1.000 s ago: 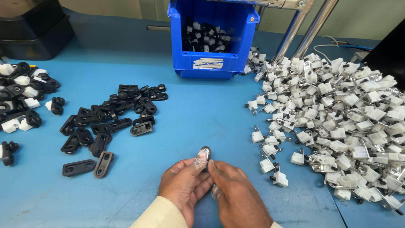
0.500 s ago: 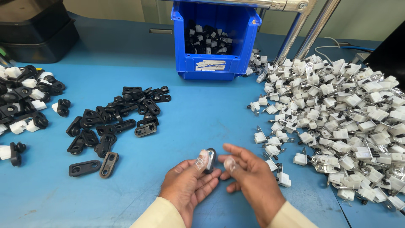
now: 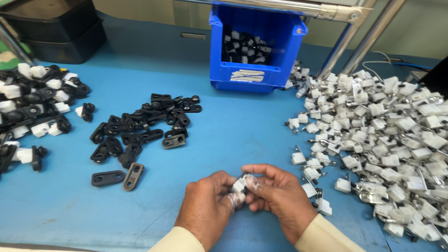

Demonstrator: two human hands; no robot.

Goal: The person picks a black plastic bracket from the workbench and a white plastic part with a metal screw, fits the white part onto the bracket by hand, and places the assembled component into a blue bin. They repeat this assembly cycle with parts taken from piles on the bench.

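Observation:
Both hands meet low in the middle of the head view, over a blue table (image 3: 242,135). My left hand (image 3: 205,207) and my right hand (image 3: 280,196) pinch one small white-and-black part (image 3: 240,185) between their fingertips; most of it is hidden by the fingers. A loose pile of flat black plastic pieces (image 3: 140,130) lies to the left of the hands. A big heap of white clip parts with metal tabs (image 3: 387,140) spreads along the right, its nearest pieces just beside my right hand.
A blue bin (image 3: 254,51) holding black-and-white parts stands at the back centre. Joined black-and-white pieces (image 3: 32,100) are heaped at the far left. Black trays (image 3: 56,28) sit back left; slanted metal tubes (image 3: 354,39) rise back right.
My right hand, which had drawn apart to the right half a second ago, has come back to the left hand. Both now close on the small part together.

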